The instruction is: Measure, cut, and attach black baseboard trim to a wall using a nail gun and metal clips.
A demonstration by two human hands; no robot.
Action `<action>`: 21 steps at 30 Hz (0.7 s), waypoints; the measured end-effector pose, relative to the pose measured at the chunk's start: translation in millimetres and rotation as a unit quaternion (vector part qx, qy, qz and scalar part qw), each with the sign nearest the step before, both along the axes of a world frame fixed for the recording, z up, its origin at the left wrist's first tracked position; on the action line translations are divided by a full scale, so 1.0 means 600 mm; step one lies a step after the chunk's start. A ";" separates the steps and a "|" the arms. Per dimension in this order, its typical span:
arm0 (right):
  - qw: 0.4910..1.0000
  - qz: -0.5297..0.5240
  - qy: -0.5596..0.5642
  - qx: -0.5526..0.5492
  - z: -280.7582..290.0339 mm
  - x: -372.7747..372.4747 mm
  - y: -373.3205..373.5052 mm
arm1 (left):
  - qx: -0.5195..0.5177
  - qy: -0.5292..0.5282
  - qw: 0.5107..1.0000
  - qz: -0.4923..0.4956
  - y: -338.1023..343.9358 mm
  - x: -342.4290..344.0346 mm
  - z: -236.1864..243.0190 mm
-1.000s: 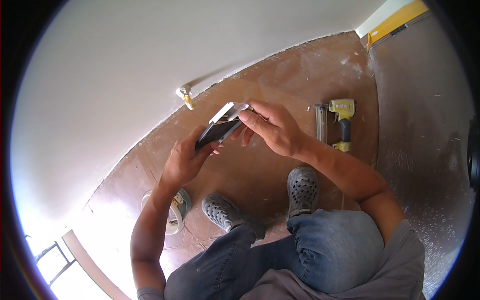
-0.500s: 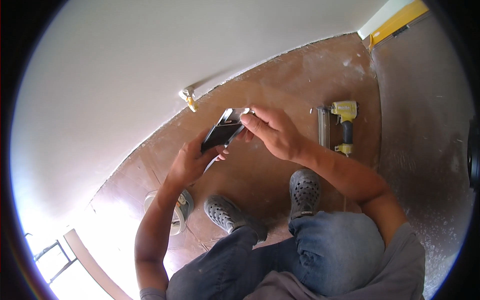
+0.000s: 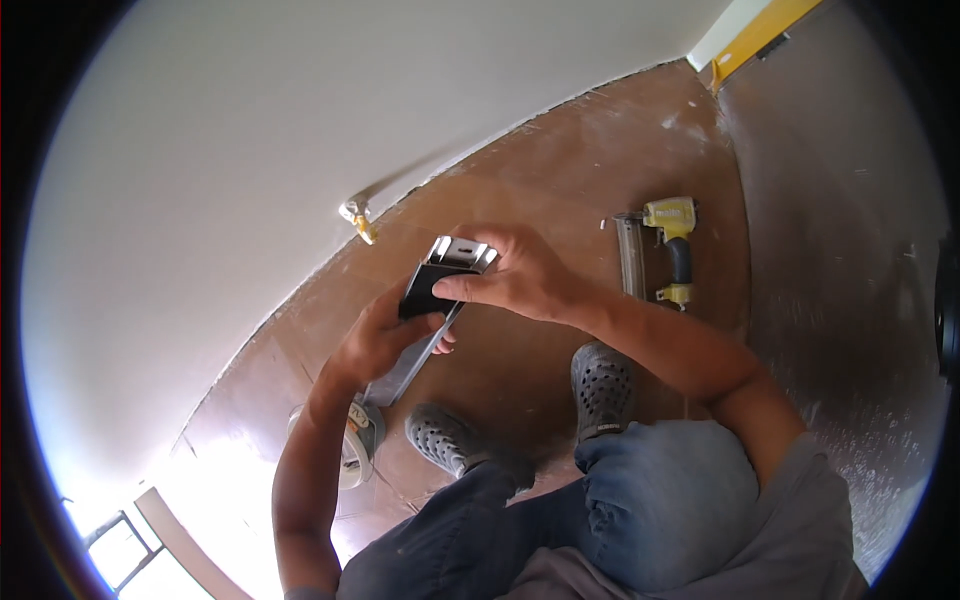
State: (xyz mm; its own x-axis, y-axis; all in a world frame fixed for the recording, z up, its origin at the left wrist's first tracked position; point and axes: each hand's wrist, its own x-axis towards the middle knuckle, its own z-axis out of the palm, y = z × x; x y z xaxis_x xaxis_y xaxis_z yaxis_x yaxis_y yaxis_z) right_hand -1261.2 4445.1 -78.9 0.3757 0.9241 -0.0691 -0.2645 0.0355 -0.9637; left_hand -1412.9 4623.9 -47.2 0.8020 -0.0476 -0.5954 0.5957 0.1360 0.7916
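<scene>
Metal channel (image 3: pixel 402 370) slants in mid-air, its dark piece (image 3: pixel 423 297) clasped by the left hand (image 3: pixel 372 342); the right hand (image 3: pixel 525 275) holds the upper end. The right thumb has just shifted from that end onto the dark piece, probably steadying both parts. Beyond, a yellow nail gun (image 3: pixel 679 257) lies on the floor (image 3: pixel 560 180).

A pale wall (image 3: pixel 250 130) fills the side from nine to twelve o'clock and meets the brown, dusty floor (image 3: pixel 560 150). At ten o'clock, a small white-and-yellow fitting (image 3: pixel 357 222) is at the foot of this wall; its exact kind I cannot tell. Between two and three o'clock, a yellow-and-black nail gun (image 3: pixel 680 258) lies on the floor. At seven o'clock stands a bucket (image 3: pixel 376 432), partly hidden. Between one and two o'clock runs a yellow strip (image 3: pixel 765 42).
</scene>
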 end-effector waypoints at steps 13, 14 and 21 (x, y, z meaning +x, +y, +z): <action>0.991 -0.026 -0.130 -0.025 -0.021 0.038 -0.016 | 0.087 -0.012 0.994 -0.065 -0.004 0.006 -0.028; 0.996 -0.045 -0.073 -0.025 -0.023 0.061 -0.021 | 0.132 0.003 0.990 -0.055 0.000 0.011 -0.032; 0.964 -0.241 0.107 0.013 -0.129 0.208 -0.069 | 0.490 -0.097 0.853 -0.150 -0.001 0.122 -0.063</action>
